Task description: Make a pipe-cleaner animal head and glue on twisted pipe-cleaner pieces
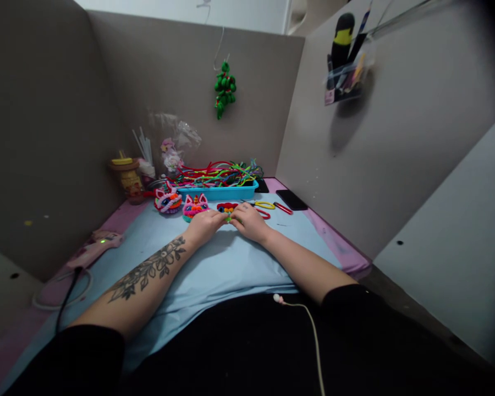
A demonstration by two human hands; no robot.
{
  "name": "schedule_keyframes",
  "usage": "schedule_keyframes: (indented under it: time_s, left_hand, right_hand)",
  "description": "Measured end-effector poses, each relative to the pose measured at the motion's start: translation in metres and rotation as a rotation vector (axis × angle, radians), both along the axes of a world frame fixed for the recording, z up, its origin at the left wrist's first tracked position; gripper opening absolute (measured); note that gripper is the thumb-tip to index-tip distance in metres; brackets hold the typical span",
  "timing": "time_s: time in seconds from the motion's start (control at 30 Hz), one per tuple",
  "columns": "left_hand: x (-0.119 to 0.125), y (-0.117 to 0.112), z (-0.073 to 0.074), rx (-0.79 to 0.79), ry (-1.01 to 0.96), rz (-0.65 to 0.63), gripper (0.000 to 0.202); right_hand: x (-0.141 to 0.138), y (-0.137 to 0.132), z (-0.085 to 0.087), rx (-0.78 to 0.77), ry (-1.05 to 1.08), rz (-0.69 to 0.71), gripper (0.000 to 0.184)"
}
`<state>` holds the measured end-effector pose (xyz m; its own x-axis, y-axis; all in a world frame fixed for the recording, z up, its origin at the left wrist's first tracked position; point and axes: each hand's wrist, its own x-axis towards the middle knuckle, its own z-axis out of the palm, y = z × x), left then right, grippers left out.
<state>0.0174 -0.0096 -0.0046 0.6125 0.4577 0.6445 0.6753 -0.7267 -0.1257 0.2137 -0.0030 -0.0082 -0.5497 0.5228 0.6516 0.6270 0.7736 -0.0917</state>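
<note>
My left hand [206, 224] and my right hand [249, 221] meet over the cloth, fingertips pinched close together. Between them shows a small bright green fuzzy piece [229, 219], which both hands grip; it looks like pipe cleaner. Right behind the fingers is a red and orange pipe-cleaner figure [226, 207] with a dark blue spot, partly hidden; whether the green piece is joined to it I cannot tell. Beside my left hand stands a pink pipe-cleaner animal head [195, 204] with pointed ears. Another multicoloured pipe-cleaner head [168, 200] sits farther left.
A blue tray [218, 193] heaped with coloured pipe cleaners [218, 174] lies at the back. Yellow-handled pliers [265, 205], a red-handled tool [283, 208] and a black phone [291, 199] are at right. A pink glue gun [97, 248] with a cable lies left, near a cup [130, 179]. Partitions enclose the table.
</note>
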Motion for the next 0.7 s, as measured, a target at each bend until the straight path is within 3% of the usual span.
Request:
schedule_keyframes:
  time_s: [0.27,0.53,0.6,0.7]
  left_hand:
    - [0.0031,0.0008,-0.0011,-0.247,-0.056,0.055,0.024]
    - [0.0043,0.0093,-0.0069,-0.547,-0.278,0.104,0.022]
    - [0.003,0.0087,-0.0059,-0.53,-0.284,0.104,0.021]
    - [0.0004,0.0048,-0.0021,-0.379,-0.204,0.049,0.02]
  right_hand:
    - [-0.0018,-0.0018,0.0003,0.05,-0.136,-0.095,0.011]
    - [-0.0031,-0.0022,0.0006,0.155,-0.218,-0.116,0.022]
    - [-0.003,-0.0036,0.0004,0.132,-0.183,-0.104,0.02]
    - [-0.0024,-0.0049,-0.0006,0.061,-0.093,-0.07,0.02]
